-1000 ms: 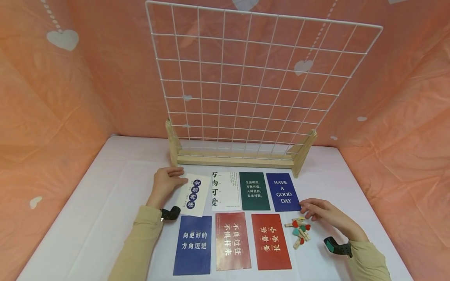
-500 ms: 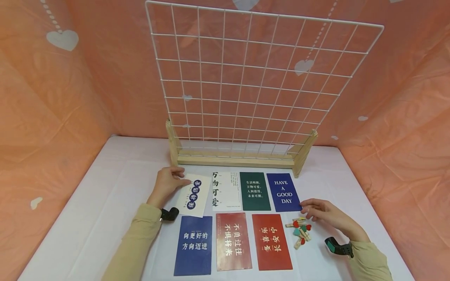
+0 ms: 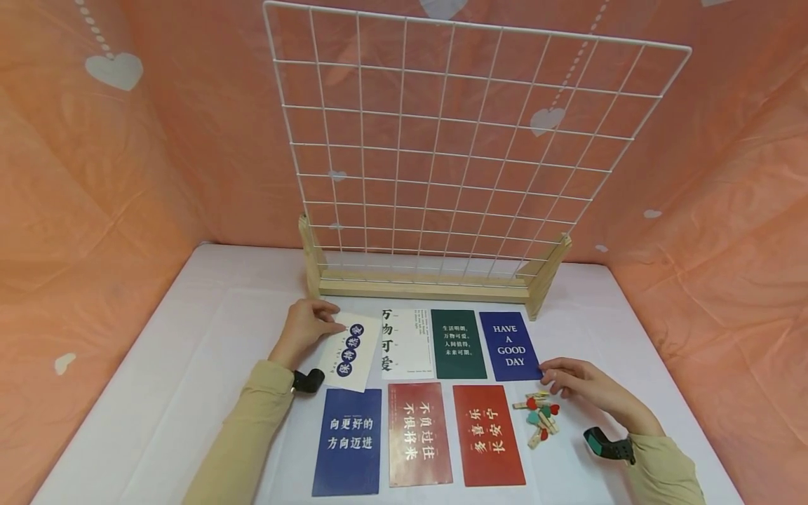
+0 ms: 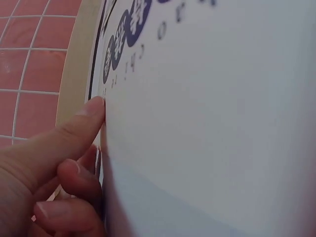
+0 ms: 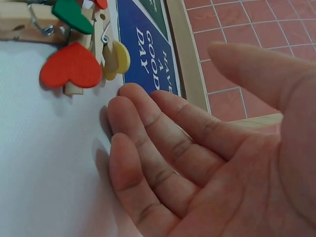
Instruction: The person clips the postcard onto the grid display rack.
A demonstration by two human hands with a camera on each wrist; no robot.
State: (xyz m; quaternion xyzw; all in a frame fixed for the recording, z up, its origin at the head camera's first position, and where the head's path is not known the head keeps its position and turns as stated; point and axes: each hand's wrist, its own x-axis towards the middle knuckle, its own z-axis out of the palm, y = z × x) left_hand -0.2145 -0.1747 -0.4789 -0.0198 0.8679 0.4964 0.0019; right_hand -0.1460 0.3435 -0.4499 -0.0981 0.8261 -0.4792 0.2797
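Note:
A white card (image 3: 351,354) with blue dotted Chinese characters lies at the left end of the back row, slightly slanted. My left hand (image 3: 304,330) pinches its upper left edge, the thumb (image 4: 81,121) on the printed face and the fingers curled at the edge. My right hand (image 3: 583,384) rests on the cloth, fingers relaxed and palm bare in the right wrist view. It lies beside the blue "HAVE A GOOD DAY" card (image 3: 508,345) and a small pile of wooden clothespins (image 3: 541,419) with red, green and yellow hearts (image 5: 70,66).
A white wire grid (image 3: 435,147) stands upright in a wooden base (image 3: 423,289) behind the cards. Between the hands lie a white card (image 3: 407,344), a green card (image 3: 459,344), a blue card (image 3: 346,442), a faded red card (image 3: 419,435) and a bright red card (image 3: 489,435).
My left hand has shifted slightly right, its thumb further over the white card. The card has moved very slightly to the right. My right hand has stayed nearly still.

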